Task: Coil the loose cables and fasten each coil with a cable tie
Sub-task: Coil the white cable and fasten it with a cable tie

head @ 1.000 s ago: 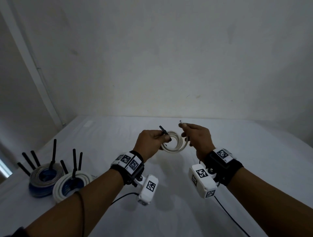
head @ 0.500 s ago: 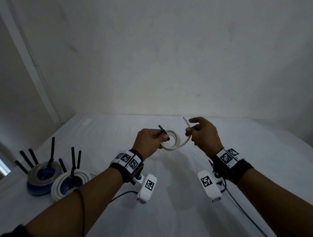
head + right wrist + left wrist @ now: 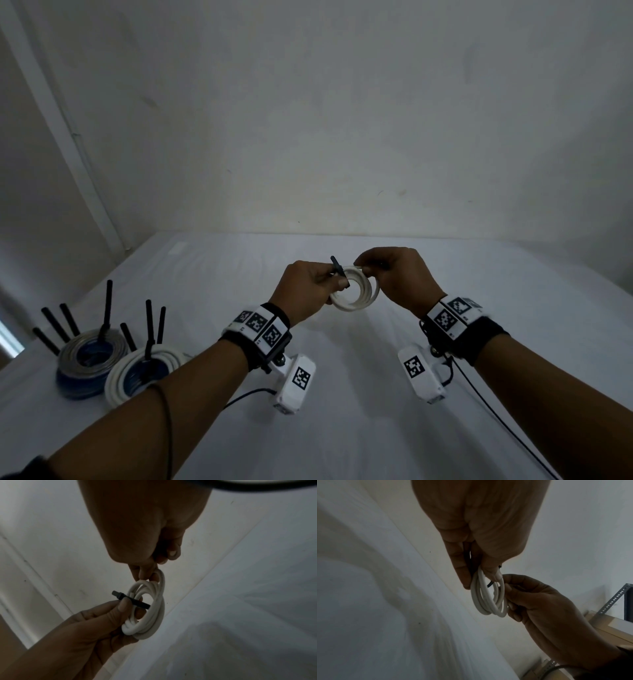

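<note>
A small white cable coil (image 3: 356, 294) hangs in the air above the white table, held between both hands. My left hand (image 3: 310, 287) grips its left side and pinches a black cable tie (image 3: 337, 267) against it; the tie's end sticks up past the thumb. In the right wrist view the black cable tie (image 3: 131, 599) lies across the white cable coil (image 3: 147, 608). My right hand (image 3: 394, 274) pinches the top right of the coil, where the cable's end lies. The left wrist view shows the white cable coil (image 3: 488, 596) between the fingertips of both hands.
At the left of the table (image 3: 342, 428) stand two finished coils, one grey and blue (image 3: 87, 356), one white and blue (image 3: 137, 373), each with black tie tails sticking up. A wall rises behind the table. Thin black wires run from the wrist cameras.
My right hand has brought the loose cable end down and in onto the coil, closing the last loop. The left hand has kept its grip on the coil and tie.
</note>
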